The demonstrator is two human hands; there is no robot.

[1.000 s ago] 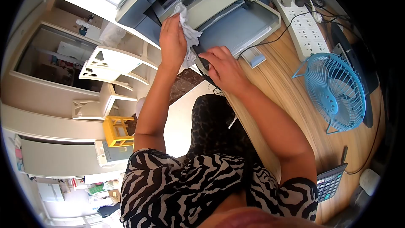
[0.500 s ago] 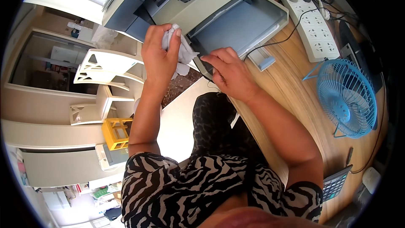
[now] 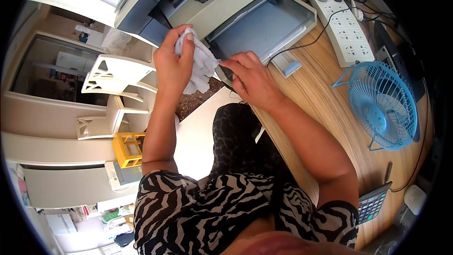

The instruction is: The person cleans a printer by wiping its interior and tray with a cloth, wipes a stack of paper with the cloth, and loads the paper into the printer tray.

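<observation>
A crumpled whitish cloth (image 3: 200,63) stretches between my two hands in front of the printer. My left hand (image 3: 173,61) is closed on it, the thumb pressing the cloth's upper part against the fingers. At the cloth's right corner, the fingertips of my right hand (image 3: 252,79) are pinched together. The rest of the cloth hangs down loosely below the left fingers. Just beyond the hands is the printer (image 3: 231,4), its paper tray (image 3: 309,19) pulled out over the desk.
On the wooden desk (image 3: 306,108) stand a white power strip (image 3: 344,33) with plugs and cables, a blue wire fan (image 3: 382,106) and a calculator (image 3: 373,203). A black cable crosses beside the tray. White chairs (image 3: 115,75) and a yellow stool (image 3: 127,149) are at the left.
The cloth is spread wider and hangs lower between the hands. My left hand has shifted slightly left. The whole desk side appears slightly further left in the view.
</observation>
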